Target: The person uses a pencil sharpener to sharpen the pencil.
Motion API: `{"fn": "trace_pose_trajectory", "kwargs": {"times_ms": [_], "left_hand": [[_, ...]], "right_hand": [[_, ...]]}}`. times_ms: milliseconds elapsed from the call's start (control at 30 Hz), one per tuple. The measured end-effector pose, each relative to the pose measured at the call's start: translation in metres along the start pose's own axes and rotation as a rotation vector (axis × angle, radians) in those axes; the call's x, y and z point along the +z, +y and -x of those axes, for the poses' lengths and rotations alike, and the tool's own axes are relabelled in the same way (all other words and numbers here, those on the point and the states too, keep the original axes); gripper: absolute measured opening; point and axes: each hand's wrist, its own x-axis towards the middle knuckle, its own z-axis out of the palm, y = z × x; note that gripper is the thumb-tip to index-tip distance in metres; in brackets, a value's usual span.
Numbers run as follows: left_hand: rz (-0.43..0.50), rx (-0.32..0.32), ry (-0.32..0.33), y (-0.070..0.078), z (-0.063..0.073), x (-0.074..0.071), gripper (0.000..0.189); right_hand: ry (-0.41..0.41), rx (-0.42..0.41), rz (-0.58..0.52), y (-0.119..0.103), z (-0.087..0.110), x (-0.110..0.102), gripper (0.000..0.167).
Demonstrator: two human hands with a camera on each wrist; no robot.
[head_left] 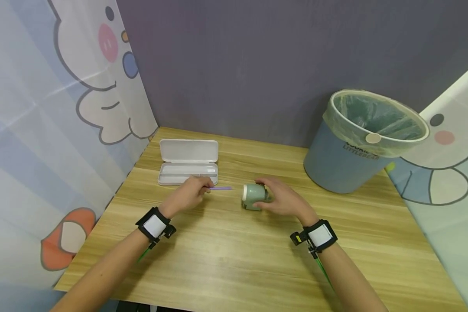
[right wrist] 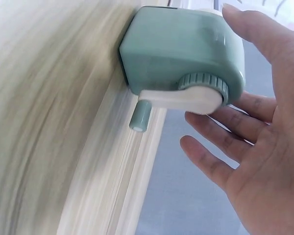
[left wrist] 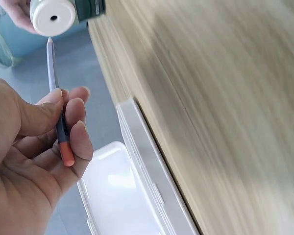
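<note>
My left hand [head_left: 187, 194] pinches a slim pencil [head_left: 222, 188] between thumb and fingers. Its lavender shaft and orange-red end show in the left wrist view, with the pale tip toward the sharpener's hole, a small gap apart. A green crank pencil sharpener [head_left: 254, 193] stands on the table, its round white front [left wrist: 41, 18] facing the pencil. Around the sharpener's back, my right hand [head_left: 284, 198] holds it, thumb on the near side and fingers on the far side. The right wrist view shows its white crank arm [right wrist: 171, 99] and green knob [right wrist: 140, 116]; some fingers there are partly hidden.
Behind my left hand an open white pencil case [head_left: 189, 151] lies with its lid up. A blue waste bin [head_left: 337, 158] with a clear liner stands at the back right. The wooden table [head_left: 226, 260] meets a grey wall [head_left: 234, 73] and cartoon-print cloths.
</note>
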Motion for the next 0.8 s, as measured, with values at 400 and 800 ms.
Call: {"fn": "trace_pose_trajectory", "kwargs": {"times_ms": [400,800], "left_hand": [[0.011,0.031,-0.033,0.007,-0.004,0.013,0.012],[0.031,0.017,-0.051,0.007,-0.008,0.015,0.013]], "right_hand": [[-0.098,-0.003,0.031,0.003,-0.016,0.01,0.079],[-0.079,0.002,-0.018,0.007,-0.018,0.014,0.072]]}}
